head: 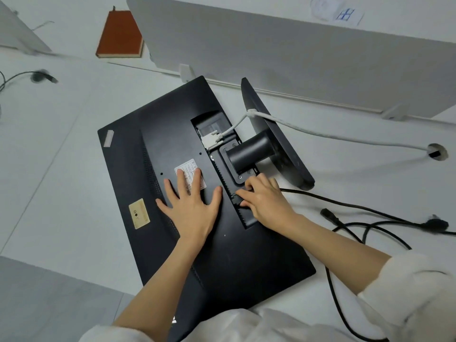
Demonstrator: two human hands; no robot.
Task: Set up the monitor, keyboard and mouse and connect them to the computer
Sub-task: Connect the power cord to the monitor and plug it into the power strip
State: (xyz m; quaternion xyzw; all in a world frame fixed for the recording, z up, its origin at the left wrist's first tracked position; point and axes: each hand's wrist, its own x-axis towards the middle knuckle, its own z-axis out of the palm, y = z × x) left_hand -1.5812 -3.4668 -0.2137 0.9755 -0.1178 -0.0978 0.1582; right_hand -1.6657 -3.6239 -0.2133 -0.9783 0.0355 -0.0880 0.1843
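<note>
Monitor [172,193] lies face down at the centre of the frame on our white desk [61,144], its stand [271,141] pointing to the upper right. Our left hand [190,206] presses flat on its back, fingers spread wide. Our right hand [266,198] pinches a black plug [236,199] at the port recess, where a white cable [320,134] is already seated.

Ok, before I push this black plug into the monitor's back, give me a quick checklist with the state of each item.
1. Monitor lying face down, flat on the desk: ok.
2. Left hand pressing flat on its back: ok.
3. Right hand gripping the black plug at the port recess: ok.
4. Plug fully seated: cannot tell.
5. White cable connector in its port: ok.
6. Slack in the black cable: ok.
</note>
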